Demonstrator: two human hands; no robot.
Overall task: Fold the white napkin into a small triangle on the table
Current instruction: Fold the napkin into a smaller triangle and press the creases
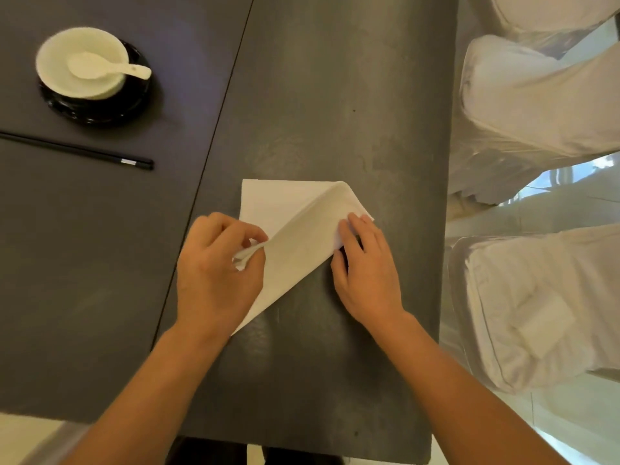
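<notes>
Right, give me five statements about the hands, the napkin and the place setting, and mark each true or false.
1. The left hand pinches a corner of the white napkin. True.
2. The right hand hovers clear of the napkin. False: its fingertips press on the napkin's right side.
3. A white spoon lies in the white bowl. True.
4. The bowl stands directly on the table. False: it sits on a black saucer.
5. The chopsticks lie across the napkin. False: they lie apart from it, to the left.
</notes>
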